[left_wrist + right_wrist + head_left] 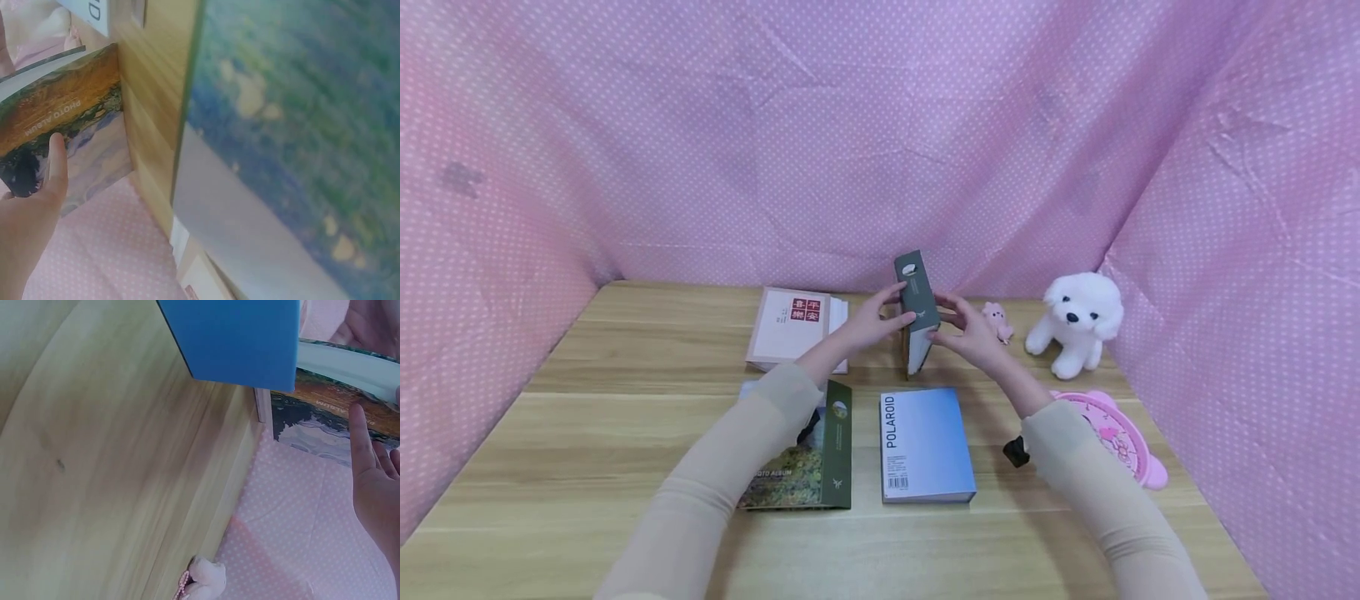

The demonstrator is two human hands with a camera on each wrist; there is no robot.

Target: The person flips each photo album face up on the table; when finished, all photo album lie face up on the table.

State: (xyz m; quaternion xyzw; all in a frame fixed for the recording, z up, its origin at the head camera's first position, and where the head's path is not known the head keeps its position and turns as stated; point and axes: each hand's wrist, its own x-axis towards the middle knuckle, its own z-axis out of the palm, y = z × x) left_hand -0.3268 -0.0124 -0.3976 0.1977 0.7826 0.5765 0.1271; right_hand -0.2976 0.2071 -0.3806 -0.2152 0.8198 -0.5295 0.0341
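Both hands hold a photo album (919, 292) on its edge near the back of the table, its dark green spine facing up and toward me. The left hand (876, 321) grips it from the left, with fingers and thumb at the spine. On the other side the right hand (973, 333) holds the cover and the white page edges. A finger lies along the album's printed cover (75, 106) in the left wrist view. The right wrist view shows an extended finger against the opposite cover (319, 400). Whether the lower edge touches the table cannot be told.
A blue Polaroid album (928, 446) lies in front, beside another green-spined photo album (838, 450), partly under the left sleeve. Behind it is a pale album with red characters (786, 329). A white plush dog (1078, 321), small pink plush (996, 321) and pink clock (1142, 450) stand right.
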